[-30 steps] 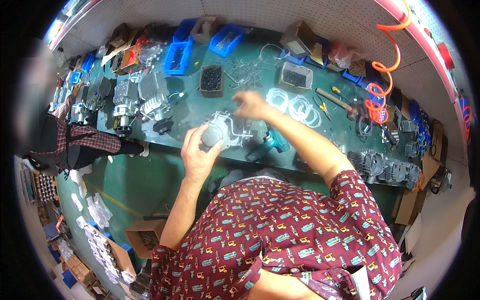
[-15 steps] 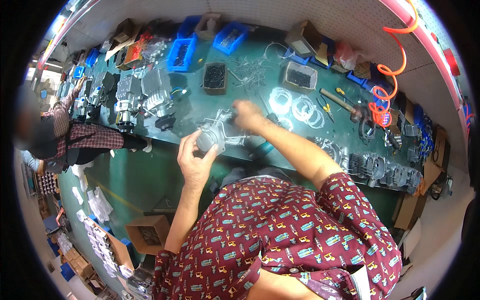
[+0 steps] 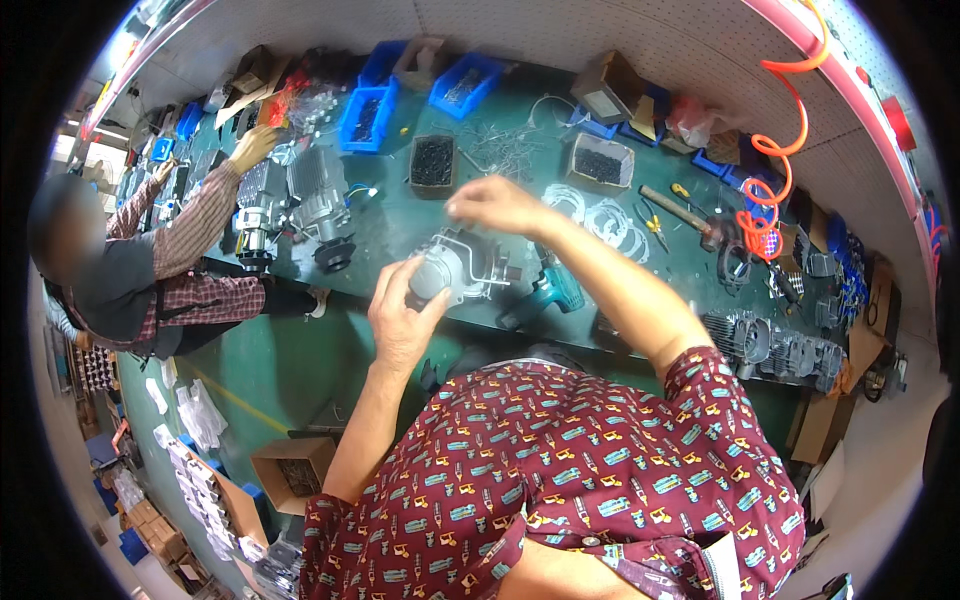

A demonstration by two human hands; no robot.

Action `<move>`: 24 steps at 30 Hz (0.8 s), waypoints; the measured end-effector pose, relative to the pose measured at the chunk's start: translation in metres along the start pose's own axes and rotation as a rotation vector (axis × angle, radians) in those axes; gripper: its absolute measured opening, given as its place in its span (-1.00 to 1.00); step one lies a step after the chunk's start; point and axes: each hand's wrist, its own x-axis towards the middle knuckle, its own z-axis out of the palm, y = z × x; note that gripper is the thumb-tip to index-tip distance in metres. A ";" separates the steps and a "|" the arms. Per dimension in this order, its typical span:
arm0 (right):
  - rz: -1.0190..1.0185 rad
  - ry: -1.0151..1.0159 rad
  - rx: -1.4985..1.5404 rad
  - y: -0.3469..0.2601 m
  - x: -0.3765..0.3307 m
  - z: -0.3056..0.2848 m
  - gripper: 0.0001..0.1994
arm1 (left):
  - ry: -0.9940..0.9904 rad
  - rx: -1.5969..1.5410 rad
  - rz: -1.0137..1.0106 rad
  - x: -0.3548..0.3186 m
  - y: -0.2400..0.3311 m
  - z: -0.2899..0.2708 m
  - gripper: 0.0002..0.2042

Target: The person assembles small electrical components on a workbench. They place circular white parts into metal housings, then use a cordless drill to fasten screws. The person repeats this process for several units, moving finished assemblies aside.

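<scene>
A grey metal housing point(image 3: 437, 274) with a round cover and a bent metal tube lies near the bench's front edge. My left hand point(image 3: 398, 322) grips the round cover from the near left, thumb and fingers on either side. Just above and beyond the housing is my right hand point(image 3: 495, 207), its fingers drawn together in a pinch. Whatever sits between those fingertips is hidden or too small to make out. A teal cordless drill point(image 3: 552, 292) lies right of the housing, below my right forearm.
Beyond my hands stand a box of dark screws point(image 3: 432, 165) and another open box point(image 3: 600, 160). Ring gaskets point(image 3: 612, 225), pliers point(image 3: 655, 228) and a hammer point(image 3: 680, 212) lie to the right. A co-worker's gloved hand point(image 3: 253, 148) reaches over motor units point(image 3: 318, 195) at left.
My right hand has lifted off the housing's far side and moved up and slightly right. More of the drill shows. A co-worker at left has leaned in, arm stretched over the motor units.
</scene>
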 end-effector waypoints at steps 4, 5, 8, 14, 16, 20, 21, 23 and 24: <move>-0.208 -0.274 -0.116 -0.041 -0.006 -0.003 -0.61 | -0.047 0.028 0.042 0.009 -0.003 0.008 -0.45; -0.236 -0.305 -0.192 -0.039 -0.001 -0.005 -0.61 | -0.060 0.050 0.049 0.012 -0.002 0.010 -0.45; -0.326 -0.350 -0.353 -0.033 0.011 -0.005 -0.62 | -0.064 0.065 0.081 0.015 -0.004 0.014 -0.45; -0.432 -0.304 -0.471 -0.035 0.012 -0.004 -0.73 | -0.082 0.126 0.040 0.012 0.000 0.013 -0.48; -0.421 -0.314 -0.490 -0.038 0.013 -0.005 -0.71 | -0.088 0.146 0.028 0.015 0.002 0.014 -0.49; -0.355 -0.310 -0.423 -0.037 0.020 -0.006 -0.60 | -0.078 0.048 -0.039 0.017 0.002 0.013 -0.50; -0.320 -0.290 -0.394 -0.046 0.016 -0.013 -0.51 | -0.055 0.006 -0.065 0.016 0.001 0.013 -0.51; -0.254 -0.129 -0.126 -0.029 0.018 -0.024 -0.45 | -0.010 -0.079 -0.116 0.012 -0.002 0.010 -0.52; -0.284 0.033 -0.102 -0.025 0.018 -0.027 -0.45 | 0.007 -0.061 -0.074 0.010 -0.010 0.009 -0.53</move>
